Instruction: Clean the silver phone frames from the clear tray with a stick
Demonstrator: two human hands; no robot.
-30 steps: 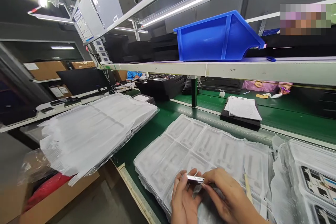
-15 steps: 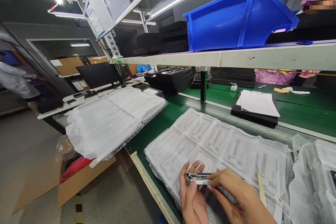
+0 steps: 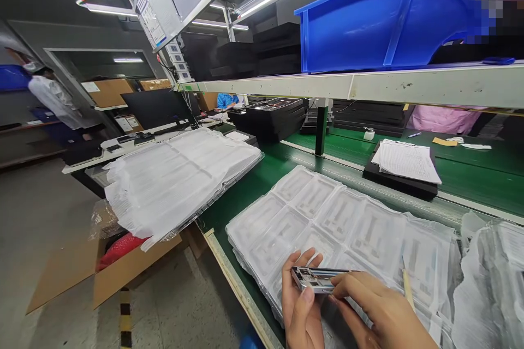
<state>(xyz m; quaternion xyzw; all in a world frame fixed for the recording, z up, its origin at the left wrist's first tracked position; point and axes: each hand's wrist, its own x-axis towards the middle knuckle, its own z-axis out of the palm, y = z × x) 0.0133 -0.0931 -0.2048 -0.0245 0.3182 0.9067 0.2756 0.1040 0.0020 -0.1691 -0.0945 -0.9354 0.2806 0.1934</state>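
Between my two hands is a phone frame (image 3: 315,279), a thin metal housing with small parts showing inside. My left hand (image 3: 301,305) grips its left end, thumb on the near edge and fingers behind. At its right end, my right hand (image 3: 372,305) has thumb and fingertips closed on the edge; whether they also pinch a small part is hidden. Beneath the hands lies a stack of white-wrapped compartment trays (image 3: 282,229). A thin pale tool with a dark pointed tip (image 3: 407,286) rests on the trays to the right of my right hand.
Another wrapped tray stack (image 3: 184,169) overhangs the bench at left, above an open carton (image 3: 135,270). Crumpled wrapping (image 3: 483,283) lies at right. A clipboard with papers (image 3: 409,161) sits behind. A blue bin (image 3: 368,22) stands on the shelf overhead. A person (image 3: 53,95) is far left.
The phone frame has tilted so more of its inside shows, with both hands still on it. The view has shifted slightly. At far left the person has moved further away.
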